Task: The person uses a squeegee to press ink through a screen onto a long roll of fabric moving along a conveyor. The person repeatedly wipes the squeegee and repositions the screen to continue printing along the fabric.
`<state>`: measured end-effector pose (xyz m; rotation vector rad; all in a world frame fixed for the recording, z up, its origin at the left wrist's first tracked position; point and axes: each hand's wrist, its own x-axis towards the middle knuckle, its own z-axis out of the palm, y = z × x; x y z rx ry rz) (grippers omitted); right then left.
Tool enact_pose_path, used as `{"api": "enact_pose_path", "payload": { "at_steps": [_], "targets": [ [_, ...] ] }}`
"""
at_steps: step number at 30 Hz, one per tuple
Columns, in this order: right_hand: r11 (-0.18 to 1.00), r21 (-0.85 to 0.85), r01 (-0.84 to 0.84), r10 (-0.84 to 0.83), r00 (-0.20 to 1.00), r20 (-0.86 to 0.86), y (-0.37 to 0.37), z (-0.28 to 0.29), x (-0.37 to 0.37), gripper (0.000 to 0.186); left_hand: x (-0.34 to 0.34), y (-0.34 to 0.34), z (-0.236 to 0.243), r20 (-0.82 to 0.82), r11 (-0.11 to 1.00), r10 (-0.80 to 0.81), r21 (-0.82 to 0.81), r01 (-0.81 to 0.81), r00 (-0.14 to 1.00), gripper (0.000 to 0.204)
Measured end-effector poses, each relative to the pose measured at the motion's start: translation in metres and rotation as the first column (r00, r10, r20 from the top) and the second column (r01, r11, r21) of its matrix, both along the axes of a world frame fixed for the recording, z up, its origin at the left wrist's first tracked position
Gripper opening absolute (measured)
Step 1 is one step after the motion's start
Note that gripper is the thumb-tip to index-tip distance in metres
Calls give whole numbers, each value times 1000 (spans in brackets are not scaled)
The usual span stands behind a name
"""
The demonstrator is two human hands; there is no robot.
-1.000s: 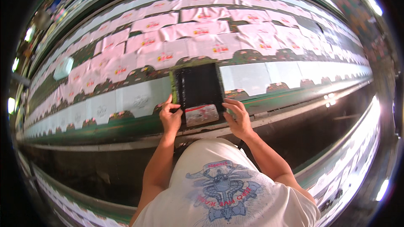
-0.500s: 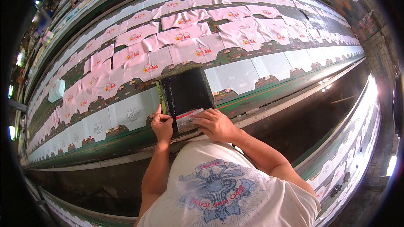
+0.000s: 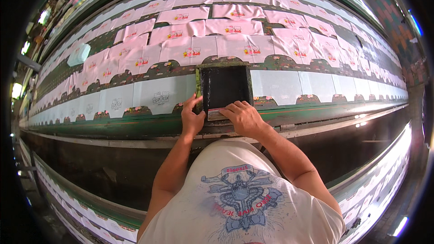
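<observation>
A screen-printing frame (image 3: 249, 79) with a dark mesh and a green left edge lies on the near row of pale cloth pieces. At its near left corner, my left hand (image 3: 193, 116) grips the edge, fingertips along the side. My right hand (image 3: 246, 118) is closed around a squeegee (image 3: 215, 115), which lies across the near end of the mesh. Part of the squeegee is hidden under the right fingers. Left of the frame, a white cloth piece (image 3: 158, 88) carries a dark outline print of two figures; the white piece (image 3: 274, 83) on the right shows no print.
The long green printing table (image 3: 135, 125) curves across the view. Behind the near row lie several rows of pink cloth pieces (image 3: 192, 47) with coloured prints. A pale folded stack (image 3: 79, 54) sits at the far left. Another table (image 3: 370, 185) with cloth stands at the lower right.
The view has turned, so the frame and table look straighter. The squeegee, earlier tilted with its broad face and red strip showing, now shows a narrower face. Both hands keep their holds.
</observation>
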<state>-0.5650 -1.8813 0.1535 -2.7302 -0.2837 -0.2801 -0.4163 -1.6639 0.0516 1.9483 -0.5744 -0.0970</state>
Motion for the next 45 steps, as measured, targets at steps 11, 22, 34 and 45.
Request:
{"api": "enact_pose_path", "payload": {
  "at_steps": [11,22,34,45],
  "targets": [
    [995,102,11,-7,999,-36,-90,-6,121,37,20,-5,59,440,820,-372,568,68,818,41],
    [997,-12,78,-77,995,68,-28,-18,63,50,33,3,65,347,818,-406,550,167,846,41],
    [993,-32,118,-120,989,-82,27,-9,-14,64,39,-13,73,328,783,-526,546,297,785,16],
    [984,-116,136,-154,973,-171,57,8,-7,64,33,5,46,362,764,-469,624,164,805,26]
  ]
}}
